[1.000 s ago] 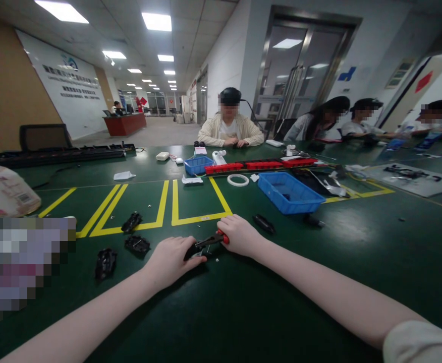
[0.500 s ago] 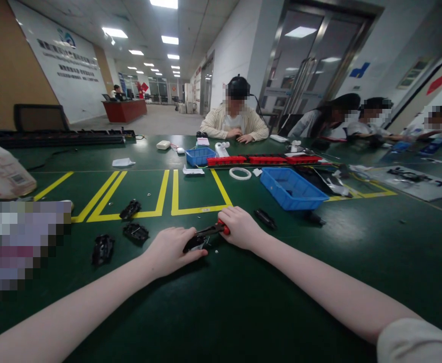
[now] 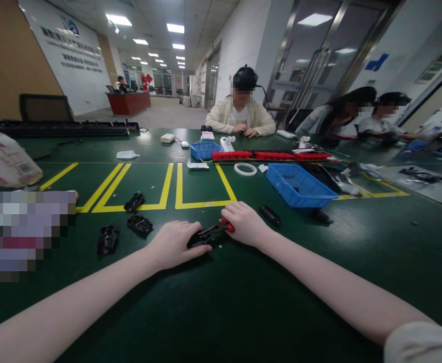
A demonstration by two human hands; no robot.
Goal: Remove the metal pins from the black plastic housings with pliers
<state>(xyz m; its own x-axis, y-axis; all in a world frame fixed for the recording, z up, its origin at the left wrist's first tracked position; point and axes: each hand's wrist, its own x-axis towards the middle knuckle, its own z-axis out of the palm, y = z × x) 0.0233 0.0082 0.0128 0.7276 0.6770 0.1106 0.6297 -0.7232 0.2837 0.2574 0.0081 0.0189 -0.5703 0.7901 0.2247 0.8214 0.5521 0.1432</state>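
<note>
Most of black part (image 3: pixel 195 241) hidden under L hand (image 3: pixel 173 244); tool (image 3: pixel 214 231) handle buried in R hand (image 3: pixel 245 224). Pixelated block (image 3: pixel 20 234) mid-left unreadable. Bag (image 3: pixel 5 159) cut by left edge.

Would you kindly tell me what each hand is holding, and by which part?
The right hand holds a small tool by its red handle; the left hand clasps a black part.

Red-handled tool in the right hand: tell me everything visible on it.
The red-handled tool is slim: a red grip, mostly hidden inside the right hand, and a dark, metal-looking front part. Whether that part is a shaft or closed jaws is too small to tell. It lies low and nearly level over the green table, pointing left, its tip at the black part under the left hand. The right hand is closed round the grip.
</note>
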